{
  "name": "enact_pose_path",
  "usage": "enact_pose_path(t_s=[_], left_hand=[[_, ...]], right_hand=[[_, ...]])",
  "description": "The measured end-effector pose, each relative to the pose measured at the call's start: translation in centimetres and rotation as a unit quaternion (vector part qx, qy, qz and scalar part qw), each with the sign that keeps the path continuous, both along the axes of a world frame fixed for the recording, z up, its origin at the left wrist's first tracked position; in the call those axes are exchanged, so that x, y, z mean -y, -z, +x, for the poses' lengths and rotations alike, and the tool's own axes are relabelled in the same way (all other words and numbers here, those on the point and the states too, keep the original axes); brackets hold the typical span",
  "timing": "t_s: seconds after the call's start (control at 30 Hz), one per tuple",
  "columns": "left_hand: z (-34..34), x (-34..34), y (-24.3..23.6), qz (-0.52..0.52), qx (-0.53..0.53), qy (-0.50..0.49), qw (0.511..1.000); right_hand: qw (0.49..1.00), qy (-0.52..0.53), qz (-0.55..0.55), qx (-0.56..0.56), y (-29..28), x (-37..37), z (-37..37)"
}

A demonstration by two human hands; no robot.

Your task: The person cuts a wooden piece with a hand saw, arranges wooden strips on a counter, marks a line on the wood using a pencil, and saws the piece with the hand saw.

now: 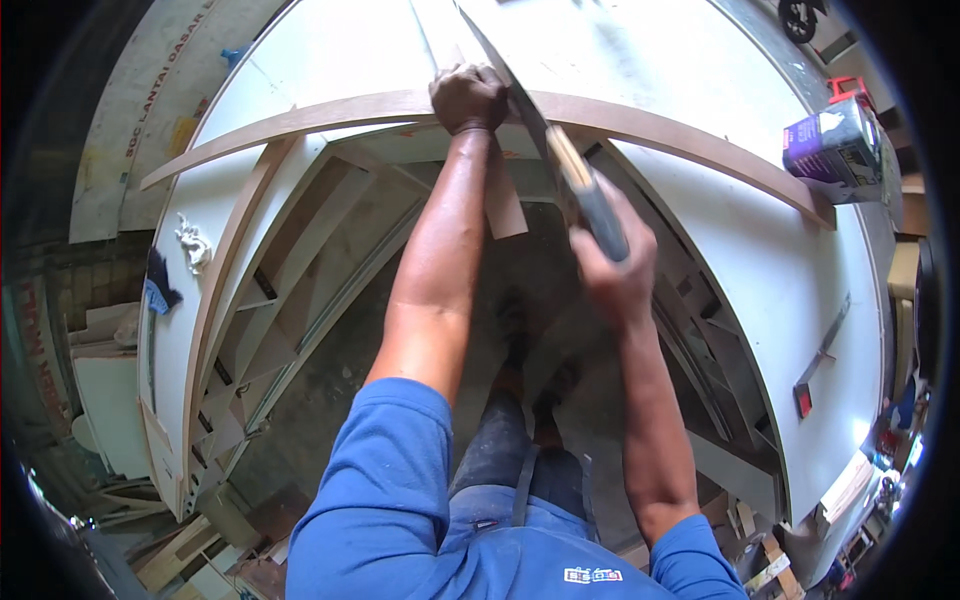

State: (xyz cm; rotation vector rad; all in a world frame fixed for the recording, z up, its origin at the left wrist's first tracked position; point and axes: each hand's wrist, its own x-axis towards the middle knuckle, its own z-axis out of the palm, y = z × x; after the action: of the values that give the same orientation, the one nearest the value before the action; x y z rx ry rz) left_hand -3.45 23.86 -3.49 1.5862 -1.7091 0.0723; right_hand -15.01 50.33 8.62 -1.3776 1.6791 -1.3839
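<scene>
My right hand (618,258) is wrapped round the dark handle of a handsaw (575,170). The saw's blade slants up and away to the left across the white panel. Closed in a fist, my left hand (468,98) presses down on a wood strip (507,208) where it crosses a long brown board (370,107). The strip's near end sticks out past the board toward me, and its middle is hidden under my left hand and forearm. Where the blade meets the strip cannot be made out clearly.
The white panel (660,60) curves round me on a wooden frame with open compartments. A purple and black box (835,150) stands at the right, above a try square (822,360). A crumpled white cloth (193,245) lies at the left. Offcuts (180,550) litter the lower left.
</scene>
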Motion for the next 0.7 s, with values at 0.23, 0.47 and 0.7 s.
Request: enact_pose_path(t_s=[0.23, 0.47, 0.7], left_hand=[[1.5, 0.3, -1.6, 0.012, 0.011, 0.016, 1.000], [-0.9, 0.8, -0.7, -0.027, -0.016, 0.021, 0.999], [2.3, 0.8, -1.2, 0.000, 0.028, -0.001, 1.000]], right_hand=[[0.994, -0.026, 0.109, -0.015, -5.2, -15.8, -1.6], [0.999, -0.002, -0.039, -0.002, 1.0, 1.7, -0.4], [0.990, -0.012, 0.137, 0.023, -5.3, -17.0, -1.4]])
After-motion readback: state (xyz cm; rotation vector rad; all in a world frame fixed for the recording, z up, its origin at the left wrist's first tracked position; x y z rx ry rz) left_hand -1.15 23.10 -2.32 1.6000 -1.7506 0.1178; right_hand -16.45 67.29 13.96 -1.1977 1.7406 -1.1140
